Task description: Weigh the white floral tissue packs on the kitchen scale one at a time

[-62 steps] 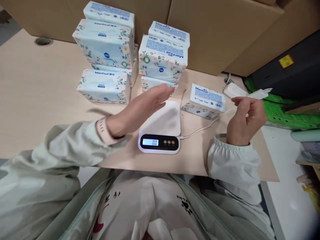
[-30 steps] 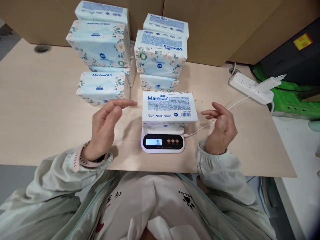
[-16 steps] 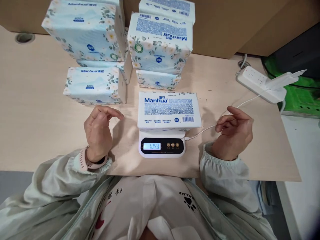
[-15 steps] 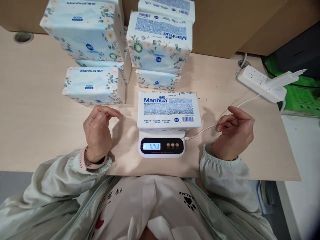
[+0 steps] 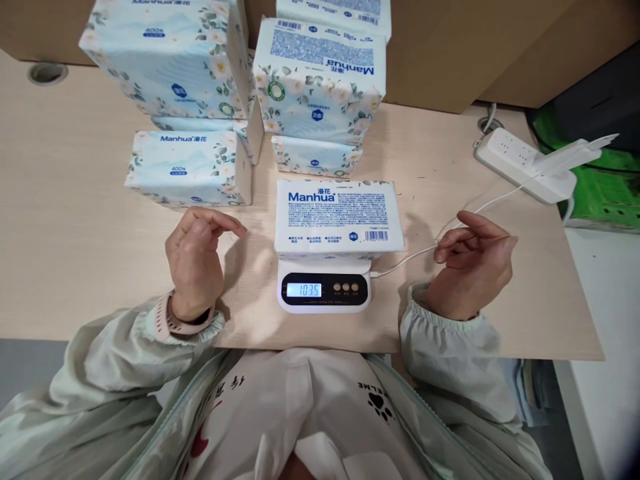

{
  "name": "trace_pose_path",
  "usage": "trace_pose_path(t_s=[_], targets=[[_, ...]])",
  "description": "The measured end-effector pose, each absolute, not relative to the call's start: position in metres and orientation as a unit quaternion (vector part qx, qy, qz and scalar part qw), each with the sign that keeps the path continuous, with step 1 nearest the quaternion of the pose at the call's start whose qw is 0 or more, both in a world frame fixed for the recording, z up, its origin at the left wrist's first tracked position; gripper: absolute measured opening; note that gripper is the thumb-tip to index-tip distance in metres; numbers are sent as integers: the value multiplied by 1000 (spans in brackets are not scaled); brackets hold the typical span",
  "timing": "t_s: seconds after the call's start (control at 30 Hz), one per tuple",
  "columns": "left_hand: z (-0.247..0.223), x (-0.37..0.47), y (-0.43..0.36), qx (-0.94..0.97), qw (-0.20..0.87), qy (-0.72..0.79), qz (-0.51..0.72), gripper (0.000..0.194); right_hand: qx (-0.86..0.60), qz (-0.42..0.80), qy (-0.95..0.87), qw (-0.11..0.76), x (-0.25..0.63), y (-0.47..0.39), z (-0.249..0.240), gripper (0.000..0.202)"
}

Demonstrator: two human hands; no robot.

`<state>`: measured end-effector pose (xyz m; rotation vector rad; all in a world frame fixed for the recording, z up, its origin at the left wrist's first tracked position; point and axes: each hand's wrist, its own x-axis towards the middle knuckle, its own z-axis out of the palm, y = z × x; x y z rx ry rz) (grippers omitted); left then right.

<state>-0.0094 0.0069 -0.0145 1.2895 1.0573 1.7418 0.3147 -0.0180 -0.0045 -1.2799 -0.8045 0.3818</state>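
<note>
A white and blue Manhua tissue pack [image 5: 338, 217] lies flat on a small white digital scale [image 5: 324, 291], whose lit display reads 103.5. My left hand [image 5: 197, 260] hovers left of the scale, fingers loosely curled and apart, holding nothing. My right hand [image 5: 473, 261] hovers right of the scale, empty too, with its fingers near the scale's thin white cable [image 5: 407, 257]. Neither hand touches the pack.
Several more tissue packs are stacked behind the scale, with a left stack [image 5: 170, 57], a right stack [image 5: 320, 80] and a single pack [image 5: 187, 167]. A white power strip [image 5: 520, 163] lies at the right. Cardboard boxes [image 5: 440, 47] line the back of the wooden desk [image 5: 75, 220].
The tissue pack was set on the scale and both hands drew away to either side. The reading rose from 0.0 to 104.3 and shows 103.5 now. The view moved closer.
</note>
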Motion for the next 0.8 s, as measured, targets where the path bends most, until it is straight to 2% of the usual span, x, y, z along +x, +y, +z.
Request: trace_pose_path(t_s=[0.27, 0.53, 0.8], targets=[[-13, -7, 7, 491, 353, 409, 683, 35, -584, 162, -373, 703, 314, -19, -5, 45], [-11, -4, 5, 485, 367, 387, 693, 30, -599, 151, -377, 690, 315, -19, -5, 52], [-13, -8, 6, 496, 362, 382, 690, 33, -592, 155, -369, 699, 315, -19, -3, 46]])
